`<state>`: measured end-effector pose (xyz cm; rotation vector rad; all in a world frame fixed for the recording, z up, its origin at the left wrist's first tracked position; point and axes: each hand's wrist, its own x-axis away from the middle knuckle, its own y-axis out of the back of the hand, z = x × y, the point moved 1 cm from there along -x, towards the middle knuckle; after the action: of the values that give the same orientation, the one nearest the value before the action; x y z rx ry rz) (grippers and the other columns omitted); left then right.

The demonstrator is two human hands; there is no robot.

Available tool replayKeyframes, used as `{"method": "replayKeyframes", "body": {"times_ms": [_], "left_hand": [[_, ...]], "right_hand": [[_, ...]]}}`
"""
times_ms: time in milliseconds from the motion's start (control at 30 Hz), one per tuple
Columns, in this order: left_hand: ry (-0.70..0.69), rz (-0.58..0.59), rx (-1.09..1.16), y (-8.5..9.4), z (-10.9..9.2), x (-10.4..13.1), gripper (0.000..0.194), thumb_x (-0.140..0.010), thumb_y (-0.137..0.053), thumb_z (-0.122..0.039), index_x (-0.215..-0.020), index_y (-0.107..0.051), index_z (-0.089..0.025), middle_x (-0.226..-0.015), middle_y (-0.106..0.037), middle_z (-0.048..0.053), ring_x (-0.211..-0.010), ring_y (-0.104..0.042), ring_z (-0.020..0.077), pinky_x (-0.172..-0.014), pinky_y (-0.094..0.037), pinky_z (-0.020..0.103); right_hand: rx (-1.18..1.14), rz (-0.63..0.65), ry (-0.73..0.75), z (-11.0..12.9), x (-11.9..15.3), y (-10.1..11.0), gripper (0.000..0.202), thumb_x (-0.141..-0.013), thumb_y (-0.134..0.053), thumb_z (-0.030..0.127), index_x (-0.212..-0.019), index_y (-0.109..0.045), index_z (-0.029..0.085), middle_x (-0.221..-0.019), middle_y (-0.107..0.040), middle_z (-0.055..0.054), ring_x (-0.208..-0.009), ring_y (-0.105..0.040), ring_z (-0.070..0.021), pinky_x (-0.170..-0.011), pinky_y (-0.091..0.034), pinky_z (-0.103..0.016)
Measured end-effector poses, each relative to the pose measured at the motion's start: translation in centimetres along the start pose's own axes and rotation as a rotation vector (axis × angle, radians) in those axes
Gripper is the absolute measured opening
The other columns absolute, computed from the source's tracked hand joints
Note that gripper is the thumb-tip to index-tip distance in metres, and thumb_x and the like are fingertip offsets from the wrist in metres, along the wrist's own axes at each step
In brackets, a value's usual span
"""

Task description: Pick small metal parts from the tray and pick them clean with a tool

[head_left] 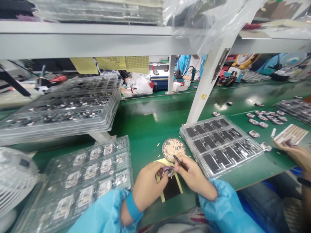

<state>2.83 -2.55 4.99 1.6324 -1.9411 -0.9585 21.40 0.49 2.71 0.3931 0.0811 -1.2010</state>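
Both hands meet above the green table (143,129), close to its near edge. Left hand (150,179) pinches a small purple frame (166,169) between thumb and fingers, at the frame's left end. Right hand (190,171) has its fingers closed on a dark slim tool (177,160). The frame lies directly between the two hands, its long axis running roughly from left to right; the tool slants across, its visible end pointing away and to the left, just beyond the frame's right end. Whether the tool touches the frame I cannot say, as this part is small and somewhat blurred. Both forearms come from the near edge and turn inward. Below the hands is a black pad (172,189) with yellow borders; just beyond, a round dish (163,148) of pale bits. Clear trays stand left (128,145) and right (233,168).
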Motion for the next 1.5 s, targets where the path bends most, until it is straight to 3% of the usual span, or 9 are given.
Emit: {"method": "replayKeyframes", "body": {"times_ms": [200,467,667,767,867,1000,1167,1333,1500], "left_hand": [[0.044,0.036,-0.026,0.2,0.2,-0.1,0.015,-0.089,-0.054,-0.02,-0.086,-0.068,-0.023,-0.078,-0.064,0.0,-0.075,-0.057,0.0185,-0.071,-0.042,0.03],[0.022,0.117,-0.208,2.1,0.1,-0.9,0.016,-0.09,-0.052,-0.022,-0.082,-0.066,-0.023,-0.081,-0.064,0.002,-0.076,-0.06,0.0198,-0.071,-0.044,0.031],[0.093,0.014,-0.33,6.6,4.7,-8.7,0.024,-0.089,-0.056,-0.029,-0.108,-0.07,-0.026,-0.096,-0.074,0.004,-0.087,-0.069,0.024,-0.075,-0.048,0.032],[0.17,-0.064,-0.341,8.8,7.6,-13.4,0.036,-0.088,-0.058,-0.034,-0.117,-0.068,-0.015,-0.1,-0.075,0.013,-0.093,-0.07,0.0289,-0.079,-0.051,0.035],[0.185,-0.123,-0.334,10.9,9.2,-14.7,0.057,-0.087,-0.059,-0.043,-0.132,-0.058,-0.007,-0.116,-0.07,0.02,-0.1,-0.069,0.0319,-0.086,-0.051,0.039],[0.201,-0.079,-0.246,14.1,10.0,-9.7,0.051,-0.092,-0.049,-0.051,-0.126,-0.064,-0.016,-0.105,-0.076,0.008,-0.087,-0.072,0.0234,-0.08,-0.055,0.032],[0.321,-0.109,-0.157,17.0,10.0,2.2,0.039,-0.092,-0.053,-0.052,-0.107,-0.071,-0.021,-0.098,-0.076,0.004,-0.084,-0.071,0.0231,-0.078,-0.055,0.033],[0.2,-0.228,-0.311,12.4,8.8,11.7,0.03,-0.088,-0.067,-0.045,-0.111,-0.07,-0.027,-0.118,-0.07,0.006,-0.114,-0.062,0.0271,-0.101,-0.047,0.042],[0.162,-0.324,-0.39,7.0,8.8,14.1,0.034,-0.097,-0.058,-0.033,-0.13,-0.06,-0.03,-0.12,-0.067,0.006,-0.118,-0.057,0.0258,-0.102,-0.044,0.044]], "right_hand": [[0.296,-0.276,-0.063,-1.8,-0.3,0.3,0.012,-0.1,-0.052,0.026,-0.099,-0.062,0.02,-0.095,-0.066,-0.006,-0.091,-0.063,-0.0226,-0.084,-0.048,-0.033],[0.26,-0.277,0.03,-1.1,-0.2,0.4,0.014,-0.099,-0.055,0.025,-0.092,-0.066,0.021,-0.091,-0.066,-0.005,-0.088,-0.064,-0.0207,-0.081,-0.05,-0.03],[0.237,-0.267,0.055,-0.6,0.0,0.3,0.015,-0.098,-0.056,0.024,-0.088,-0.067,0.02,-0.089,-0.067,-0.004,-0.085,-0.063,-0.0192,-0.079,-0.049,-0.029],[0.243,-0.258,0.059,-0.5,0.1,0.3,0.015,-0.098,-0.056,0.024,-0.086,-0.066,0.02,-0.086,-0.066,-0.003,-0.083,-0.063,-0.0191,-0.076,-0.048,-0.029],[0.223,-0.25,0.063,-0.3,0.5,0.5,0.018,-0.098,-0.056,0.025,-0.085,-0.067,0.019,-0.084,-0.066,-0.004,-0.081,-0.063,-0.019,-0.074,-0.049,-0.029],[0.157,-0.199,0.096,-0.8,1.7,0.9,0.015,-0.098,-0.058,0.027,-0.091,-0.069,0.02,-0.089,-0.068,-0.006,-0.084,-0.065,-0.0202,-0.075,-0.051,-0.029],[0.14,-0.185,0.1,-2.8,3.3,1.3,0.009,-0.095,-0.063,0.028,-0.097,-0.069,0.021,-0.099,-0.071,-0.007,-0.092,-0.068,-0.0218,-0.08,-0.054,-0.028],[0.255,-0.164,0.105,-4.1,3.8,1.4,0.015,-0.092,-0.065,0.035,-0.094,-0.071,0.021,-0.1,-0.073,-0.008,-0.093,-0.07,-0.0234,-0.082,-0.056,-0.028],[0.316,-0.161,0.129,-4.5,3.9,1.3,0.022,-0.091,-0.065,0.041,-0.092,-0.074,0.021,-0.1,-0.074,-0.007,-0.091,-0.072,-0.0232,-0.082,-0.058,-0.026]]}}
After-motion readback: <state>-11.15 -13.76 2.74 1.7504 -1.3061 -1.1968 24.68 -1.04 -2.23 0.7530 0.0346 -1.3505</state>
